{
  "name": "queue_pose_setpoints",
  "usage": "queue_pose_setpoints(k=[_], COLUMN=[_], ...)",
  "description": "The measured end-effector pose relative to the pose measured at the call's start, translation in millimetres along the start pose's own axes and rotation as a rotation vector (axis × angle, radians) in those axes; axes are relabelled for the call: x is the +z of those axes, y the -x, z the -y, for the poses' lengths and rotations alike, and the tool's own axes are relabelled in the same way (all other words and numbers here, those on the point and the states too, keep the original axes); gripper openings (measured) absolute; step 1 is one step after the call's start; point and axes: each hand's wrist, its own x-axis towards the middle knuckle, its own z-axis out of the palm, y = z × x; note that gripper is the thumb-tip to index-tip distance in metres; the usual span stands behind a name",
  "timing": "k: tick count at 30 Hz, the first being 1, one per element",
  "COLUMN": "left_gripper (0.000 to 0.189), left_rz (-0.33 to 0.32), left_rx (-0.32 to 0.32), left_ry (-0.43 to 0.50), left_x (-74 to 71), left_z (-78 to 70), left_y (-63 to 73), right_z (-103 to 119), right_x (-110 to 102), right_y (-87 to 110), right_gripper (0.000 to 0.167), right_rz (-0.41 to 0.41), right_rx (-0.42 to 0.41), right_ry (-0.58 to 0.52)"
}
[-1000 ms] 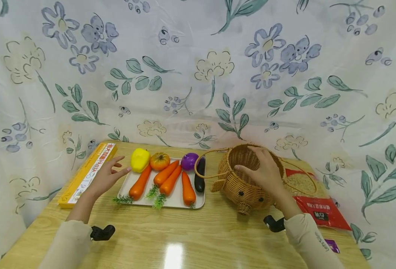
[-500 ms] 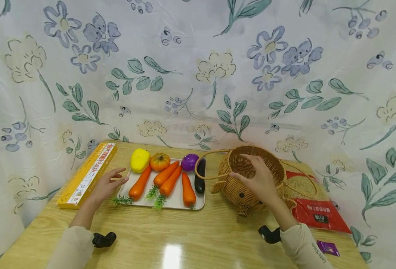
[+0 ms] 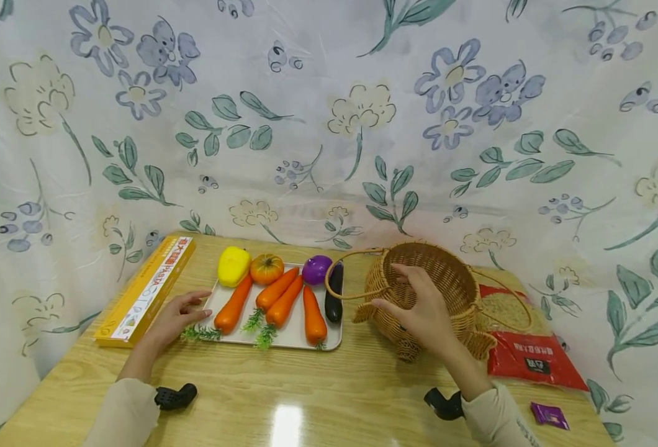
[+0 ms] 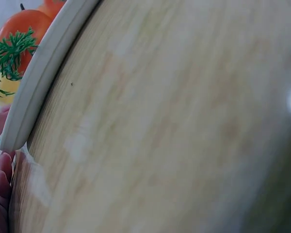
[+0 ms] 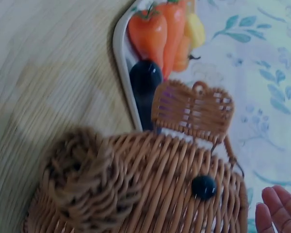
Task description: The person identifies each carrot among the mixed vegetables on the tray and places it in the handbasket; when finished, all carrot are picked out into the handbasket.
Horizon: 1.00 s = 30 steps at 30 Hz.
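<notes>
A white tray holds several orange carrots with green tops, a yellow fruit-like piece, an orange pumpkin, a round purple piece and a dark eggplant. At the tray's left edge is my left hand, its fingers loosely bent; in the left wrist view its fingertips lie right at the tray's corner. My right hand, thumb spread from the fingers, overlaps the front of a wicker pig basket and grips nothing.
Left of the tray lies a yellow pasta box. Behind the basket's right side is a red bag of pasta, with a small purple packet nearer the front. A floral curtain backs the wooden table.
My right hand has moved left and toward me, from over the basket's opening to its front side. The left hand has come slightly lower, nearer the tray's left edge.
</notes>
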Motion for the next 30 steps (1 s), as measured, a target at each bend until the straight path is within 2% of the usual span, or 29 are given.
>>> queue_pose_setpoints(k=[6, 15, 20, 23, 30], left_gripper=[0.056, 0.057, 0.057, 0.058, 0.057], left_rz=[0.004, -0.017, -0.023, -0.016, -0.006], left_rx=[0.037, 0.012, 0.015, 0.012, 0.014], left_ry=[-0.016, -0.039, -0.043, -0.036, -0.055], left_x=[-0.1, 3.8, 3.1, 2.3, 1.9], left_z=[1.4, 2.5, 3.2, 2.6, 1.6], left_y=[0.9, 3.3, 4.0, 3.3, 4.5], right_z=[12, 23, 28, 33, 40], right_x=[11, 36, 50, 56, 70], right_y=[5.5, 10.8, 14.8, 16.9, 19.7], right_gripper=[0.072, 0.07, 0.07, 0.07, 0.067], right_rz=[0.0, 0.034, 0.067, 0.092, 0.142], right_rx=[-0.065, -0.09, -0.101, -0.074, 0.042], right_ry=[-0.053, -0.129, -0.21, -0.237, -0.21])
